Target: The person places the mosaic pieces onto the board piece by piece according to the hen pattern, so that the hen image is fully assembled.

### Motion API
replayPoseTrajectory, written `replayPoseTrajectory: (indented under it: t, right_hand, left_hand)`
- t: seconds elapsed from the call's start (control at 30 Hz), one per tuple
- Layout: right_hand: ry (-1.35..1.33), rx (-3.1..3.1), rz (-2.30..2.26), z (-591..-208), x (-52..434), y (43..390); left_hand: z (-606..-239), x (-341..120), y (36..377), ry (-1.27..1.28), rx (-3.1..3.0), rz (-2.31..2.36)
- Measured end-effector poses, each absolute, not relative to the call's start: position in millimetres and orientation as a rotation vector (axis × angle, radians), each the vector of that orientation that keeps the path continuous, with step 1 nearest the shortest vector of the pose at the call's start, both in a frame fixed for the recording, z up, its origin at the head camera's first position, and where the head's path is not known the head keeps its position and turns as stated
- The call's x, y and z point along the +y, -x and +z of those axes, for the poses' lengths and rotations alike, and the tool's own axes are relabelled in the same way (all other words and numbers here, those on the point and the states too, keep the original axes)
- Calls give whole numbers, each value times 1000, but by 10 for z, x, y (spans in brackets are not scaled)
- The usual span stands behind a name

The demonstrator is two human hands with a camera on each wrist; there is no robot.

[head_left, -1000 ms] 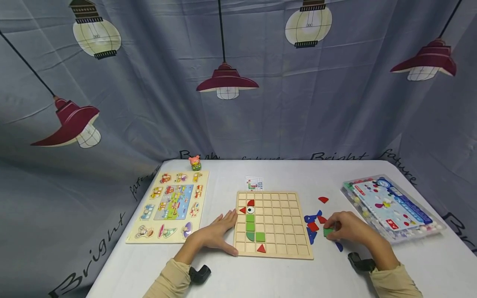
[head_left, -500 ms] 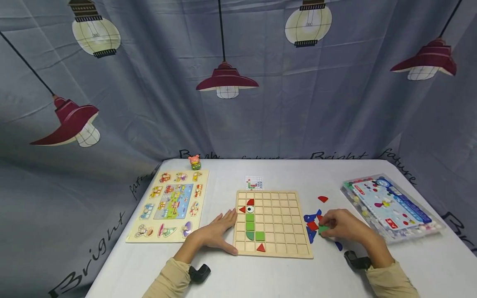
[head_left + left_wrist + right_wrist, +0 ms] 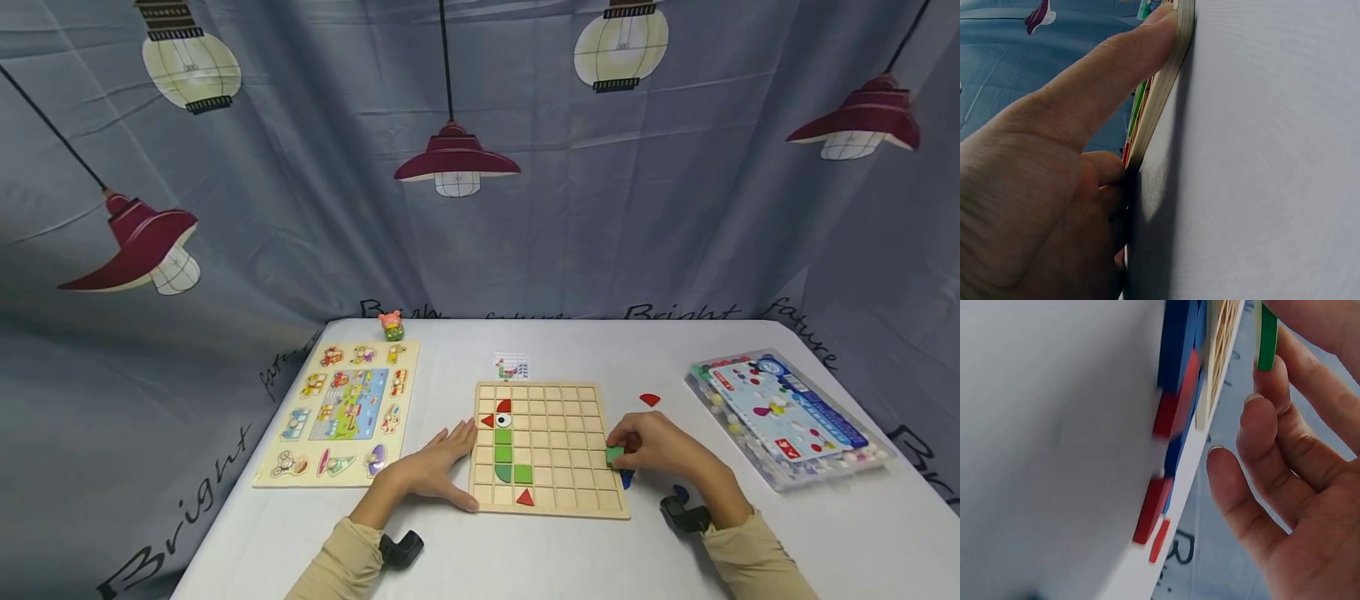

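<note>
Right fingers [image 3: 1260, 406] pinching a small green tile [image 3: 614, 454], held over the right edge of the wooden grid board [image 3: 551, 500]; a second ago held further right, above the loose pieces on the table, now carried leftward and poised above the board's outer column. In the right wrist view, green tile [image 3: 1266, 337] edge-on between thumb and fingertips, not yet seated in any cell. Right hand [image 3: 660, 454] curled around it, wrist resting low.

Left hand [image 3: 435, 471] flat and relaxed, fingers straight, thumb pressed along the board's left edge [image 3: 1160, 112], unmoved since a second ago, steadying the board.

On the board: red pieces and a round eye piece near the upper left, green pieces [image 3: 504, 454] running down below them, a red triangle [image 3: 526, 499] in the bottom row. Remaining cells bare.

Beside the right hand, loose blue and red pieces [image 3: 1175, 381] on the white table [image 3: 525, 558], partly hidden by the hand. A lone red piece [image 3: 649, 400] further back.

Small pattern card [image 3: 511, 367] behind the board. Picture puzzle board [image 3: 341, 412] at left, small toy figure [image 3: 391, 327] behind it. Clear plastic box [image 3: 787, 417] at right.
</note>
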State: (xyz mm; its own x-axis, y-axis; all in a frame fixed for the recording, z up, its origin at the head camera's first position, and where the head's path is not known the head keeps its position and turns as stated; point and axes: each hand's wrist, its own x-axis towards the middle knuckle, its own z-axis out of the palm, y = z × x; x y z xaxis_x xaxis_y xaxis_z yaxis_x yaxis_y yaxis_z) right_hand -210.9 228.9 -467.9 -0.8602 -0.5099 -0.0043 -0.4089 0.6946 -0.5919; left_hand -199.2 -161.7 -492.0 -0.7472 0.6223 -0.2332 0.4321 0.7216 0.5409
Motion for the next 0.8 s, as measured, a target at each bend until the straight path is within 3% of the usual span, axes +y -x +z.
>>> replayPoseTrajectory:
  t: [0.8]
  right_hand:
    - [901, 2667, -844, -4599, 1566, 2087]
  left_hand:
    - [-4927, -1613, 1985, -798, 2538, 636]
